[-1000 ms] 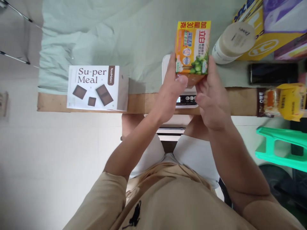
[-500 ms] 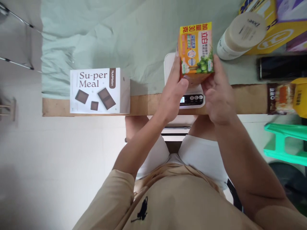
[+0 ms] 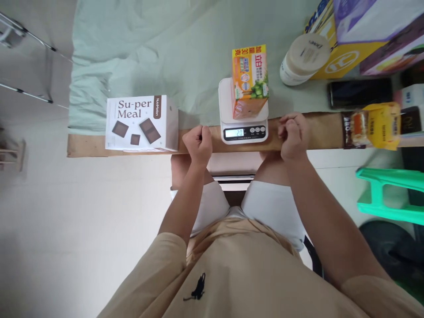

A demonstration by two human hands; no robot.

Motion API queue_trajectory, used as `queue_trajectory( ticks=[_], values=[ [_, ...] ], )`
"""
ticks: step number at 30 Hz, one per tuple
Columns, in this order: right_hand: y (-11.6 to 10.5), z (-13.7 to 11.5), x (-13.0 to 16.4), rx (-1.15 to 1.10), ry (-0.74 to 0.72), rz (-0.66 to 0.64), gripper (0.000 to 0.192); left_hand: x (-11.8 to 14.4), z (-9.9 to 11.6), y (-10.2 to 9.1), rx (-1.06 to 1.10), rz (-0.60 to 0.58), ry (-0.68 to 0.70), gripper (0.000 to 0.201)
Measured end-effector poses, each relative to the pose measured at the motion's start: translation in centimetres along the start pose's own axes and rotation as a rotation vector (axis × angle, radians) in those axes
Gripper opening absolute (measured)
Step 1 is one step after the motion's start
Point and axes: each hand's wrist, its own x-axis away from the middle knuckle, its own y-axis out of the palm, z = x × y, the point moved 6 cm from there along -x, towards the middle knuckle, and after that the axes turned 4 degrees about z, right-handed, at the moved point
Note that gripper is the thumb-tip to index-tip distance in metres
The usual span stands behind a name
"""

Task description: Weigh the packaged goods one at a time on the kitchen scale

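Observation:
An orange-and-yellow box (image 3: 250, 81) with Chinese print stands on the platform of a white digital kitchen scale (image 3: 225, 108), and the lit display shows digits that look like 20. My left hand (image 3: 198, 142) is a closed fist resting at the table's front edge, left of the scale and apart from it. On the scale's other side my right hand (image 3: 293, 134) rests on the brown edge with its fingers curled in. Neither hand touches the box. A white "Su-per Meal" carton (image 3: 141, 123) sits to the left of my left hand.
A white Dove jar (image 3: 304, 59) and a yellow-and-purple package (image 3: 347, 57) stand at the back right. Near them lie a black phone (image 3: 361, 92) and a yellow snack packet (image 3: 382, 126). A green stool (image 3: 391, 194) stands on the floor at the right.
Both hands have let go of the orange box and drawn apart to either side of the scale, curling closed. The box now stands on the scale. The view has shifted slightly.

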Motion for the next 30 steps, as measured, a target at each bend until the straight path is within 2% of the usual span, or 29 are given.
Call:
queue_trajectory(
  ticks=[4,12,19,24,30],
  values=[
    [0.1,-0.5,-0.2,-0.052,0.015,-0.021,0.046,0.1,0.0,0.6,-0.075,-0.027,0.009,0.062],
    [0.0,-0.4,-0.3,-0.072,0.047,-0.03,0.043,0.4,0.5,0.8,-0.156,-0.086,0.064,0.057],
    [0.1,-0.5,-0.2,-0.037,0.054,-0.039,0.042,0.4,0.3,1.1,-0.196,-0.096,0.168,0.059],
    [0.2,-0.6,-0.1,-0.016,0.052,-0.035,0.042,0.5,0.2,1.3,-0.22,-0.09,0.182,0.056],
    [0.3,-0.3,0.0,0.022,0.042,-0.03,0.048,0.4,-0.3,1.3,-0.208,-0.09,0.135,0.057]
  ],
)
